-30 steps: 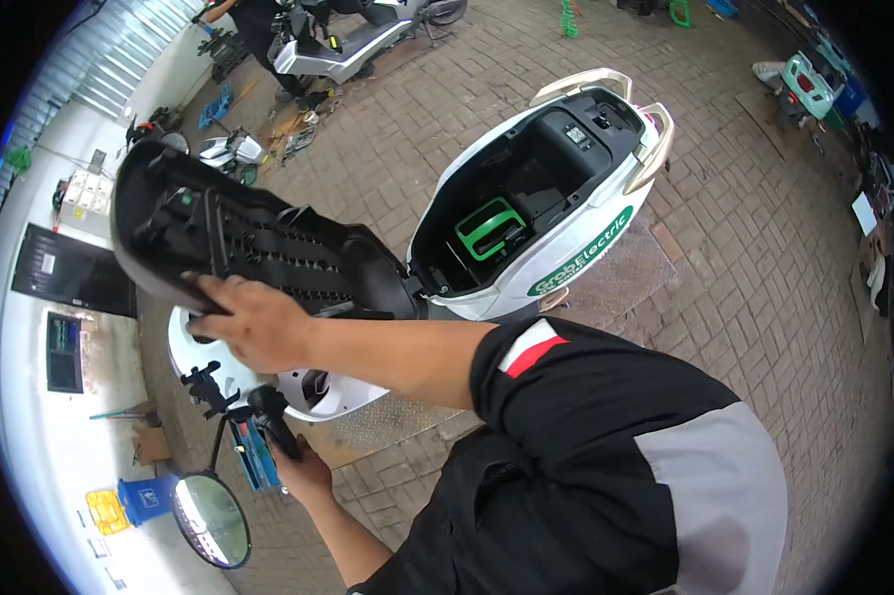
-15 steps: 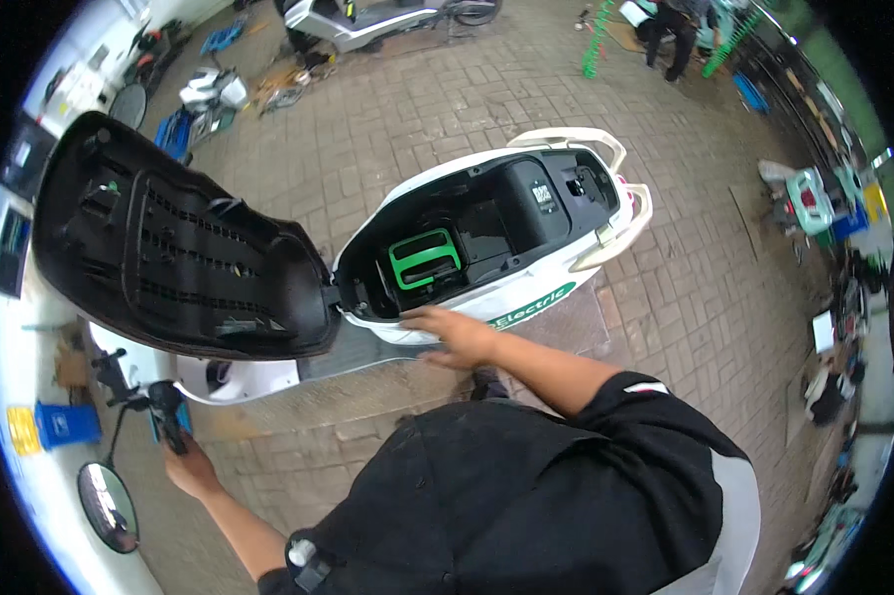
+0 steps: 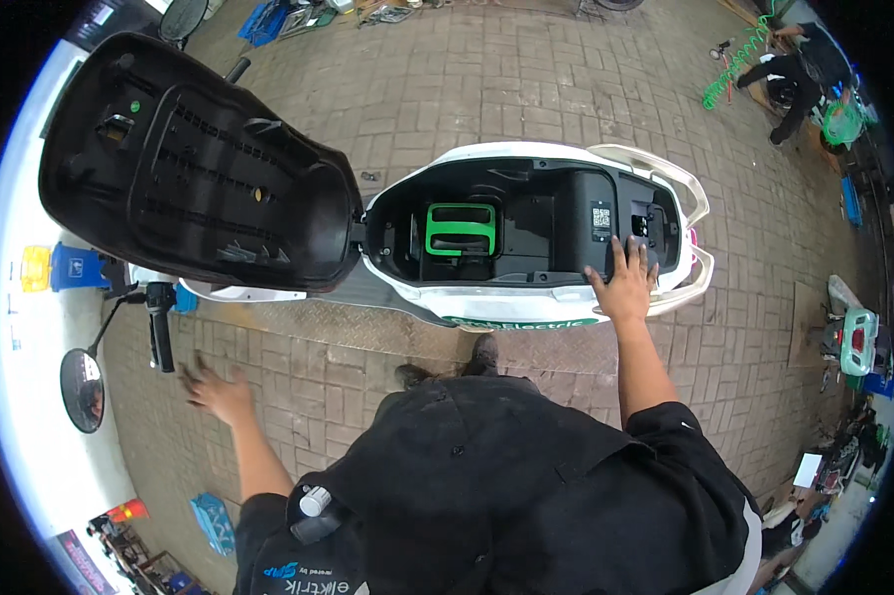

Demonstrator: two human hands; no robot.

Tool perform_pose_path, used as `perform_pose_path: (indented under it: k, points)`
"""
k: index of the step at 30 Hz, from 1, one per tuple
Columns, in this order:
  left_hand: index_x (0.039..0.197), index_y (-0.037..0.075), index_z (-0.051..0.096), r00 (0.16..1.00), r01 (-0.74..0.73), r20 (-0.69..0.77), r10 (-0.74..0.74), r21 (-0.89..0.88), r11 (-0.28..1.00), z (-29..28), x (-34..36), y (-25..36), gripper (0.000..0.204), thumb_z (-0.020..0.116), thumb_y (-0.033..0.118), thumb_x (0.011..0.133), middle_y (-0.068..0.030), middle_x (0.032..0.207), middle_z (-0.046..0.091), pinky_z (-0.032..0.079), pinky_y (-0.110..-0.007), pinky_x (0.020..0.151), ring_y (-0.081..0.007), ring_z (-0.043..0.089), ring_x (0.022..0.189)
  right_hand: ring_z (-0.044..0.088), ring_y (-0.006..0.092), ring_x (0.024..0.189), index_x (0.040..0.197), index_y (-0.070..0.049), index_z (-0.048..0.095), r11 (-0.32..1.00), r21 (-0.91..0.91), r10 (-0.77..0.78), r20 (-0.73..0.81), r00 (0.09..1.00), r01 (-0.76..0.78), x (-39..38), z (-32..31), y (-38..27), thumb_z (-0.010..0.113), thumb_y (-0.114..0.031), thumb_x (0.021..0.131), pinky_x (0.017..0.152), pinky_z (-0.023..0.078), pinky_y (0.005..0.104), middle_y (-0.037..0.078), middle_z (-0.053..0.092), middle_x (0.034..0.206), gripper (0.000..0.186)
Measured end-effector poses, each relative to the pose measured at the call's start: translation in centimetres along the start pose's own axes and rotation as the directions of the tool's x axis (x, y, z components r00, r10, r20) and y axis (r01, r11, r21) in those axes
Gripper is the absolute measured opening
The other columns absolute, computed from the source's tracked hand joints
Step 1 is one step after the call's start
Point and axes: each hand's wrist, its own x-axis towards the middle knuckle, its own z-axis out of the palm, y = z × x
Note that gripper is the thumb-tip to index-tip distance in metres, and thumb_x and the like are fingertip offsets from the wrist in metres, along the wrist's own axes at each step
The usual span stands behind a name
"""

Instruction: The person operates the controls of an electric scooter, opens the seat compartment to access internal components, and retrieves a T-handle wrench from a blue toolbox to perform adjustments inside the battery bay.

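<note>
A white scooter (image 3: pixel 437 297) stands crosswise before me, its black seat (image 3: pixel 199 188) tipped up toward the handlebar. Inside the storage bay under it sits a black battery with a green-framed handle (image 3: pixel 462 230). My right hand (image 3: pixel 625 283) lies flat with fingers spread on the rear edge of the bay, near a label with a square code (image 3: pixel 601 220). My left hand (image 3: pixel 219 392) hangs in the air, fingers apart, just right of the black handlebar grip (image 3: pixel 161 337). It touches nothing.
A round mirror (image 3: pixel 82 390) juts out at the left. Blue and yellow bins (image 3: pixel 75 268) stand by the left wall. At the far right a person (image 3: pixel 804 79) bends near a green coiled hose (image 3: pixel 734 74). Another scooter (image 3: pixel 853 337) is parked at the right.
My left hand has let go of the handlebar grip. My right hand has moved right, from beside the scooter's front bay edge to its rear. The view has shifted.
</note>
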Motion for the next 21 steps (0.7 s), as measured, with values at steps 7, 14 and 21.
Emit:
perform_pose_path:
  k: [7,14,21]
  points:
    - [0.131,0.009,0.057,-0.099,-0.01,0.745,0.659,-0.663,0.748,5.7,-13.4,6.2,0.055,0.067,0.034,0.083,-0.0195,0.131,0.059,0.047,-0.043,0.099,-0.0367,0.058,0.117,0.016,0.0342,0.149,0.149,-0.021,0.039,1.0,-0.028,-0.012,0.093,0.996,0.014,0.1,-1.7,-0.3,0.061,-0.06,0.085,0.118,0.009,0.0582,0.016,0.025,0.158,0.078]
    - [0.132,0.013,0.057,0.133,-0.207,0.573,0.808,-0.782,0.588,3.9,-14.7,12.0,0.053,0.067,0.03,0.082,-0.0203,0.121,0.064,0.049,-0.044,0.095,-0.0363,0.061,0.112,0.014,0.0355,0.149,0.149,-0.019,0.037,0.999,-0.034,-0.016,0.111,0.994,0.02,0.1,-1.3,-0.4,0.06,-0.059,0.086,0.118,0.008,0.0589,0.017,0.023,0.159,0.078]
    - [0.123,0.009,0.062,0.246,-0.213,0.378,0.892,-0.877,0.431,2.2,-8.4,19.9,0.042,0.066,0.026,0.085,-0.0187,0.112,0.068,0.051,-0.042,0.089,-0.0344,0.064,0.102,0.016,0.0334,0.149,0.149,-0.02,0.037,0.999,-0.053,-0.008,0.086,0.996,0.012,0.3,-0.6,-0.4,0.06,-0.058,0.086,0.118,0.01,0.058,0.015,0.025,0.158,0.077]
